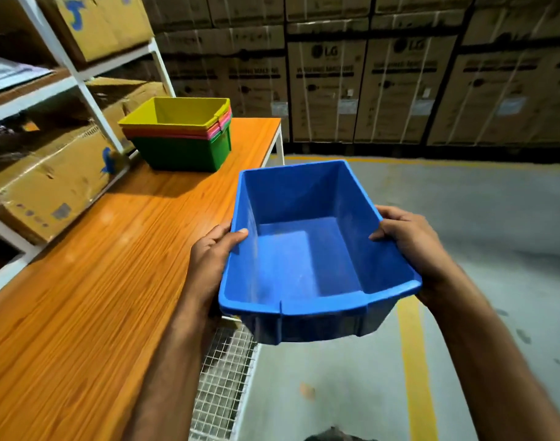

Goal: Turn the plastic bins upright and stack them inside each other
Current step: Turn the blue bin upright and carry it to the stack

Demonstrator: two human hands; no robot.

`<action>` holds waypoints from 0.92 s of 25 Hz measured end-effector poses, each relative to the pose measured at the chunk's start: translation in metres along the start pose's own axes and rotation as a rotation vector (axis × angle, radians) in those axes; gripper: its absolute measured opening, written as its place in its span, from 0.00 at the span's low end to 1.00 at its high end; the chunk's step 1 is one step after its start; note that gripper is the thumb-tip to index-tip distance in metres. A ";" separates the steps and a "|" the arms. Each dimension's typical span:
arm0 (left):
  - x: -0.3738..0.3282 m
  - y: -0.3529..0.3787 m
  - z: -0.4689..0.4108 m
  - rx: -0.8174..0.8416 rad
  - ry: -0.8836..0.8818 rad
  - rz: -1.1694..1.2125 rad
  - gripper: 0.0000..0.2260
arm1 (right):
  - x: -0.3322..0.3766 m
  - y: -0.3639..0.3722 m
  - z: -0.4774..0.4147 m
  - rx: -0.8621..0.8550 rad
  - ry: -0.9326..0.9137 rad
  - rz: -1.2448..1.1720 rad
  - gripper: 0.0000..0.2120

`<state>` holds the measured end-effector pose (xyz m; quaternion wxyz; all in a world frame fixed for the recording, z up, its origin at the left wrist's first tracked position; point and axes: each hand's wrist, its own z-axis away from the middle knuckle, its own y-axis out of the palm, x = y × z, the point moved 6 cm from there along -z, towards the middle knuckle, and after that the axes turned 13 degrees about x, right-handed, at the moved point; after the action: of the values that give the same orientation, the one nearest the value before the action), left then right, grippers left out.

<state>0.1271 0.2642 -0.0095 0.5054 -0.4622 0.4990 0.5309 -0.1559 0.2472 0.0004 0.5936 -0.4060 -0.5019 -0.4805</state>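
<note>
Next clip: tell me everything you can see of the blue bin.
The blue bin is a rectangular open-topped tub, seemingly moulded plastic, walls tapering to a smaller floor, with a turned-over rim notched on the near side. It is upright, empty, faintly scuffed inside, held in the air beside the edge of the wooden table. The left hand grips its left rim, the right hand its right rim, thumbs inside.

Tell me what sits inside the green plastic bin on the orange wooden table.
Nested in the green plastic bin are pink and orange bin rims, topped by a yellow plastic bin, open side up. Their walls are covered, so the exact count is unclear.
</note>
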 end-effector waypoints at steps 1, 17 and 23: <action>-0.005 0.003 -0.016 0.003 0.066 -0.029 0.09 | 0.007 -0.006 -0.020 -0.006 -0.043 0.045 0.25; -0.091 -0.111 -0.336 -0.654 0.642 -0.246 0.15 | 0.208 0.070 -0.371 -0.161 -0.858 0.868 0.34; -0.127 -0.146 -0.425 -0.721 0.615 -0.059 0.13 | 0.259 0.076 -0.509 0.029 -0.877 0.641 0.33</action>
<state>0.2744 -0.1704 0.0762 0.1563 -0.7579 0.3963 0.4941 0.0318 -0.2704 0.1712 0.4508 -0.6928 -0.5602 -0.0540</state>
